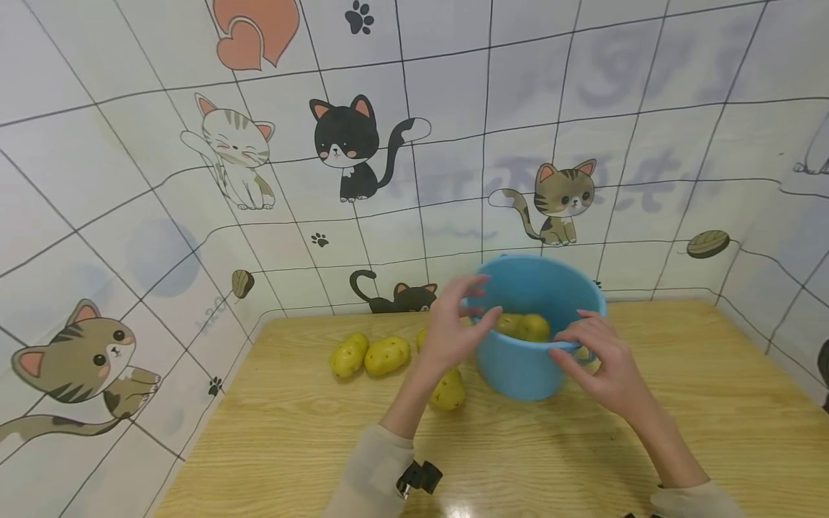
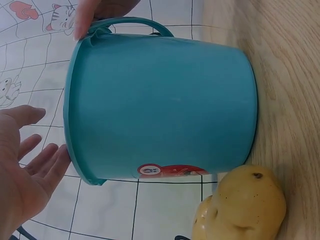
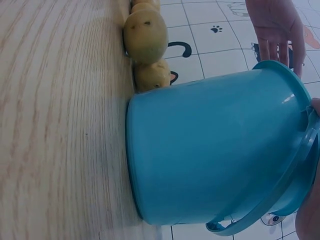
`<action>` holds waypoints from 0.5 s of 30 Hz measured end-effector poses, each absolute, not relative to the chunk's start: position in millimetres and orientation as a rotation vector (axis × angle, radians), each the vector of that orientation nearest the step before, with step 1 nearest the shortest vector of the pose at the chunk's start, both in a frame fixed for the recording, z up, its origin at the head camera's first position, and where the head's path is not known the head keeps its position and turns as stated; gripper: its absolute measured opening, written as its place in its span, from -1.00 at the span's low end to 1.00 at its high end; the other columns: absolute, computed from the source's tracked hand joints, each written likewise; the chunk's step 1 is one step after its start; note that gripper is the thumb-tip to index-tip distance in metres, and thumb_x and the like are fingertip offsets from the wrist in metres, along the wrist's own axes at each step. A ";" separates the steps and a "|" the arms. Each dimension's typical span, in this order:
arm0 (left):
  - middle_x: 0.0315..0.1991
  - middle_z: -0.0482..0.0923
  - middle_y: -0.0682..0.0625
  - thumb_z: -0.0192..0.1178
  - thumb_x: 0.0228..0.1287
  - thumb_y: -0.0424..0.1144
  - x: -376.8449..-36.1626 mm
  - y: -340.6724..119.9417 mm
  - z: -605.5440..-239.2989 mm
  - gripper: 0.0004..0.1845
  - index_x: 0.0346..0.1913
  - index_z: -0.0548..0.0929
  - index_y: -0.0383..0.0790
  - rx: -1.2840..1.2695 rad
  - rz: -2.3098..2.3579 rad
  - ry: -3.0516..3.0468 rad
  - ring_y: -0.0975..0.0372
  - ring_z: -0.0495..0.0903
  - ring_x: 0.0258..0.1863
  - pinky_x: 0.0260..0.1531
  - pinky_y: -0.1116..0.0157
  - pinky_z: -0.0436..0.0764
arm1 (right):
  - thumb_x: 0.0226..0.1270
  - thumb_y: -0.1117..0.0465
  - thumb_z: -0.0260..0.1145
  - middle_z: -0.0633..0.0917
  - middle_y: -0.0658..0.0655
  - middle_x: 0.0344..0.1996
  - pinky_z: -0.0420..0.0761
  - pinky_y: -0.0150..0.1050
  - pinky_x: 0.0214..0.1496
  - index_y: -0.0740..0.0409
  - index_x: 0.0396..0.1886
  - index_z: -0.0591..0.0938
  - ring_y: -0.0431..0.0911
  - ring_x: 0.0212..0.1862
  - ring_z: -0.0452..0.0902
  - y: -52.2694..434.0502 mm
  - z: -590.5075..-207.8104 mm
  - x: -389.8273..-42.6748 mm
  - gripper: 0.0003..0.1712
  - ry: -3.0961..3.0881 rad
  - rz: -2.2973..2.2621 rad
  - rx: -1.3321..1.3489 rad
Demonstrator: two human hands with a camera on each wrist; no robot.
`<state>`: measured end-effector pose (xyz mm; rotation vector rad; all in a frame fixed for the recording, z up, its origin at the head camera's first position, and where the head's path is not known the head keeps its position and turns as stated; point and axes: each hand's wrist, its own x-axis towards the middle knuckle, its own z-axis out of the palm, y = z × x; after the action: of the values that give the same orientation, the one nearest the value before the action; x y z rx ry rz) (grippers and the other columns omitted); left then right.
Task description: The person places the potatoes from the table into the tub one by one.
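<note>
A blue plastic bucket (image 1: 521, 370) stands upright on the wooden table, with yellow potatoes (image 1: 533, 329) visible inside. My right hand (image 1: 599, 363) grips the near right rim, fingers over the edge and thumb outside, beside the bucket's handle (image 3: 280, 192). At the left side of the rim, my left hand (image 1: 453, 324) has its fingers spread and holds nothing. In the left wrist view, its fingertips (image 2: 61, 159) are at the rim; whether they touch it I cannot tell. Several loose potatoes (image 1: 387, 355) lie left of the bucket, partly hidden by my left forearm.
One potato (image 1: 448, 392) lies close to the bucket's left base. The wooden table (image 1: 291, 439) meets a wall (image 1: 447, 180) behind, covered in tile-patterned sheeting with cat drawings. The same sheeting rises along the left and right sides.
</note>
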<state>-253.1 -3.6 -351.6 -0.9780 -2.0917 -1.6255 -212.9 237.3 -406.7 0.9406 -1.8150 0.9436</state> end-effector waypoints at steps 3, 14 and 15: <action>0.12 0.55 -0.23 0.34 0.28 -0.44 -253.1 -3.9 -353.0 -0.55 0.22 0.55 -0.38 -0.990 -1.623 -2.068 -0.01 0.60 0.05 -0.09 0.05 0.72 | 0.50 -0.12 0.25 0.65 0.05 -0.44 0.26 -0.11 0.44 0.23 -0.38 0.67 -0.12 -0.23 0.49 236.5 -405.2 -211.5 -0.51 -1.813 0.945 0.940; 0.10 0.57 -0.24 0.33 0.26 -0.52 -250.2 -13.5 -360.5 -0.59 0.18 0.58 -0.39 -0.976 -1.691 -1.957 -0.02 0.61 0.03 -0.06 0.11 0.71 | 0.50 -0.13 0.24 0.64 0.03 -0.44 0.25 -0.09 0.45 0.20 -0.37 0.68 -0.13 -0.23 0.49 240.7 -411.0 -215.3 -0.52 -1.824 0.931 0.926; 0.09 0.57 -0.25 0.33 0.26 -0.53 -250.4 -14.9 -361.5 -0.59 0.17 0.58 -0.39 -0.970 -1.702 -1.948 -0.04 0.61 0.03 -0.06 0.09 0.71 | 0.50 -0.13 0.24 0.64 0.03 -0.44 0.25 -0.09 0.45 0.20 -0.37 0.68 -0.13 -0.23 0.49 240.8 -411.0 -215.3 -0.52 -1.824 0.933 0.927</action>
<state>-250.4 -14.9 -361.5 -0.9698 -1.9484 -1.7020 -215.3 240.8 -411.0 0.9272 -1.8243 0.9325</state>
